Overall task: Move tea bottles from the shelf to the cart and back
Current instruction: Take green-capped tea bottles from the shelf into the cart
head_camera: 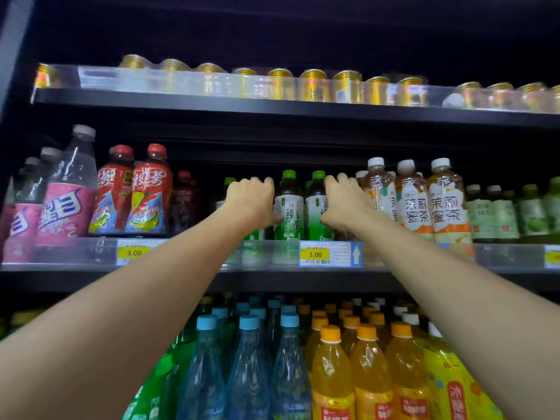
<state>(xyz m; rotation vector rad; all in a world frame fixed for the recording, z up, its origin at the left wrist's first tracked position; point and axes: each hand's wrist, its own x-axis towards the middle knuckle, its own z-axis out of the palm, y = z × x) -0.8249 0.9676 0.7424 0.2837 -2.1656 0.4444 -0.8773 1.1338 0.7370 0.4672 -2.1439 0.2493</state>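
Note:
Green-capped tea bottles with green and white labels stand in the centre of the middle shelf [181, 268]. My left hand [251, 201] is curled round one green tea bottle [255, 234], which it hides except for the base. Its thumb lies against the neighbouring tea bottle [289, 207]. My right hand [345, 201] grips the right side of another green tea bottle [315, 204], thumb across the label and fingers curled at neck height. Both bottles stand on the shelf. No cart is in view.
White-capped jasmine tea bottles [415, 201] stand right of my right hand, red-capped drinks [148, 195] to the left. Gold cans [313, 86] line the top shelf. Blue-capped [248, 359] and orange-capped bottles [331, 374] fill the shelf below. A price tag [315, 254] sits on the clear shelf rail.

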